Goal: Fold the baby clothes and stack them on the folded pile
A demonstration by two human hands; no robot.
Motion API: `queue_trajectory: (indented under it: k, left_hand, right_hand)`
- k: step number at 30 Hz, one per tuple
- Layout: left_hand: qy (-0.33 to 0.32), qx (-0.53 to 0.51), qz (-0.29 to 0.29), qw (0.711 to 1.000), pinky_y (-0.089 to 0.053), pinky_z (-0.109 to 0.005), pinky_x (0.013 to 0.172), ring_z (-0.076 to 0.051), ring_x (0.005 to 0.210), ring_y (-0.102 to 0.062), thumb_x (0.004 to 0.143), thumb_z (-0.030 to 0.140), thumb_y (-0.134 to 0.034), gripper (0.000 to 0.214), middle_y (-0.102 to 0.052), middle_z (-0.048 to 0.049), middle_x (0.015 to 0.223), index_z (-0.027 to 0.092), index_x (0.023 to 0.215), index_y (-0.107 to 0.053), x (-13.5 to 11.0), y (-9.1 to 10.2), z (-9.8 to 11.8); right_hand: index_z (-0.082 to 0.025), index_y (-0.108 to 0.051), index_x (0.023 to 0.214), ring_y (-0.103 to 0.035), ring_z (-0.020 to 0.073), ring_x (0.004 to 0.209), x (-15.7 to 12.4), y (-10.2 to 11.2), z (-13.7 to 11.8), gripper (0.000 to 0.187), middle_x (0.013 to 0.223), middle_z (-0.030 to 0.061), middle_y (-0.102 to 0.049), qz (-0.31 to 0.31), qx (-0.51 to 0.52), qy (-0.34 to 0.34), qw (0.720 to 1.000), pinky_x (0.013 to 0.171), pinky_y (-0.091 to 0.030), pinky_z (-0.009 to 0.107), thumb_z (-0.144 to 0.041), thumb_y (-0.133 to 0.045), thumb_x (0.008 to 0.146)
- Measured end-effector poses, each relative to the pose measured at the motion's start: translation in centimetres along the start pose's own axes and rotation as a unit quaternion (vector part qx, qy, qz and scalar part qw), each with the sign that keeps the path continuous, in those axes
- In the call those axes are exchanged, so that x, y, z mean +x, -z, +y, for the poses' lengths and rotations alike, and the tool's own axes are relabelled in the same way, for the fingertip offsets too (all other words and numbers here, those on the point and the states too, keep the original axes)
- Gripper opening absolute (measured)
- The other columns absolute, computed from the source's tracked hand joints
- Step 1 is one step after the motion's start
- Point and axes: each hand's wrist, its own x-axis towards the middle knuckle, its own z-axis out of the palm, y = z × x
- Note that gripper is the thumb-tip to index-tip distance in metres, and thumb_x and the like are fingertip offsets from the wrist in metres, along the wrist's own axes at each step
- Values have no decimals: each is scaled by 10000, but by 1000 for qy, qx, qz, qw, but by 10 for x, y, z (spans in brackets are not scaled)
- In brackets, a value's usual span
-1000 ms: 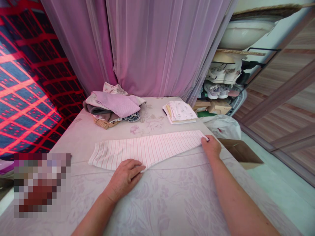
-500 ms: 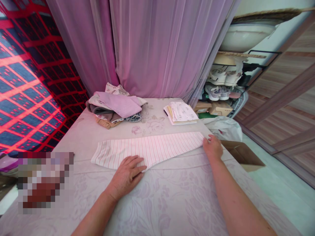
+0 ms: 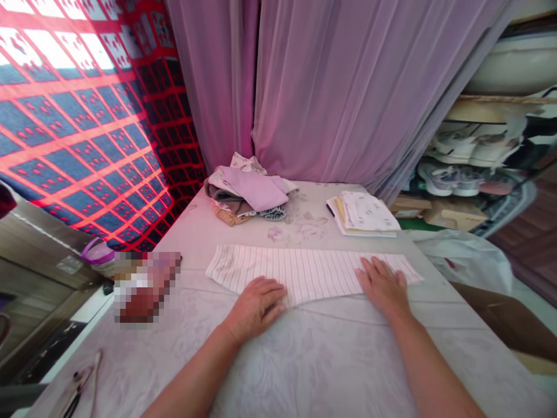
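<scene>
A pair of pink-striped white trousers (image 3: 317, 270), folded lengthwise, lies flat across the covered table (image 3: 331, 360). The wide waist end points left and the narrow leg end right. My left hand (image 3: 259, 305) rests palm down on the near edge, left of the middle, with its fingers stretched out. Farther right, my right hand (image 3: 385, 284) lies flat over the leg part, fingers extended, a little short of the cuff. Neither hand grips the cloth.
Behind, a heap of clothes (image 3: 252, 186) sits on a wicker basket (image 3: 228, 216). A stack of folded cloths (image 3: 363, 213) lies at the back right. Right of the table stand a cardboard box (image 3: 505, 316) and shelved shoes (image 3: 452, 177). A purple curtain (image 3: 339, 93) hangs behind.
My right hand has moved from the cuff end inward and now lies flat on the leg part. My left hand stays near the same spot. The view has turned left.
</scene>
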Motion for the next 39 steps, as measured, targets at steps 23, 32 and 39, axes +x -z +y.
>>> queue_trajectory:
  k: [23, 32, 39]
  left_hand:
    - [611, 275, 15, 742, -450, -447, 810, -404, 1084, -561, 804, 633, -425, 610, -601, -211, 1146, 168, 1181, -545, -106, 124, -97]
    - [589, 181, 143, 774, -465, -445, 869, -371, 1089, -590, 741, 554, -564, 726, -628, -192, 1186, 127, 1319, -463, -101, 124, -94]
    - [512, -374, 351, 689, -563, -345, 706, -223, 794, -685, 746, 504, -569, 550, -715, -100, 950, 130, 1147, -607, -96, 138, -91]
  right_hand:
    - [-209, -643, 1147, -518, 268, 1215, -3, -14, 11, 536, 1290, 118, -597, 133, 46, 40, 989, 1024, -369, 491, -448, -245, 880]
    - [-197, -652, 1133, -535, 294, 1189, -1, -20, 14, 547, 1262, 133, -603, 149, 67, 51, 985, 1002, -397, 503, -460, -252, 867]
    - [-183, -656, 1129, -546, 282, 1181, -2, -20, 14, 609, 1263, 133, -610, 152, 53, 53, 986, 1008, -398, 482, -485, -191, 878]
